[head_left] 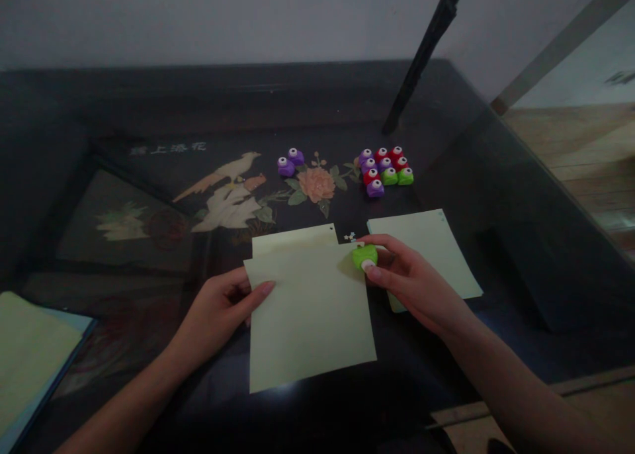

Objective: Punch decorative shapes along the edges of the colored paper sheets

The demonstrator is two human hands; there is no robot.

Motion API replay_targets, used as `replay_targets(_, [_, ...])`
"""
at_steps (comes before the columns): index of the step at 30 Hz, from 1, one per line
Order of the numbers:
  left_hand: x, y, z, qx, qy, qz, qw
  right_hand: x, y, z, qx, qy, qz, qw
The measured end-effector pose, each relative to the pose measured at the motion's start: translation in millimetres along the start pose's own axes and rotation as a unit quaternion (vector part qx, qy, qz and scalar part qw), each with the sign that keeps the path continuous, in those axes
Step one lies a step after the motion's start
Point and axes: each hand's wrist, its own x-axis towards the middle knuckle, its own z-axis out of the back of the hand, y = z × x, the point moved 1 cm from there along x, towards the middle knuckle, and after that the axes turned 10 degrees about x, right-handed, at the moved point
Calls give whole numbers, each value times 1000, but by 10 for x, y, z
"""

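Note:
My left hand [225, 305] grips the left edge of a pale yellow sheet of paper [310, 321], thumb on top. At the sheet's upper right corner, my right hand [409, 275] is closed around a green craft punch [364, 255] with a white button, the thumb on that button. The punch sits on the corner of the paper. Beneath and behind the held sheet lies another pale sheet [292, 239] with a small dark hole near its corner. Several tiny punched paper bits [350, 237] lie just beyond the punch.
A stack of pale paper [431, 249] with small corner holes lies at the right. Farther back are several purple, red and green punches [384, 169] and two purple punches [286, 167]. A dark upright post [421, 63] rises behind. More paper [34, 355] lies at far left.

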Motion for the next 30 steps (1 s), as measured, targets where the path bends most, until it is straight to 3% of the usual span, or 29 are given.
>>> replay_targets(11, [-13,-21,-5,7,-3,2,1000,13,-26,18,6,-6,-1,1000])
replay_targets(30, [-18,-73,1,21,-14,-10,1000,43,-37,46,-130,-3,59,990])
